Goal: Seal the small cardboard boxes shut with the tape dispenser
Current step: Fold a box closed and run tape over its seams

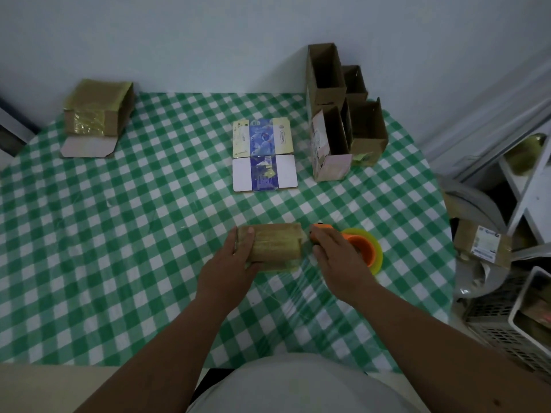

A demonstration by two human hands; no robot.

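The small cardboard box (272, 245), near-centre on the bench (119, 222), is gripped at its left end by the left hand (235, 257) while the right hand (337, 251) clasps the tape dispenser (362, 248) just right; loose holding could skew the tape.

You're wearing the only cam on your head, so it's looking fwd and down over the checked table (119, 234), close in, wide-angle bending the edges. Your forearms are coming in from the bottom, left hand (229, 263) and right hand (337, 257) sitting near centre. The far wall (208, 40) is filling the top. No 2nd view, so nothing's overlapping.
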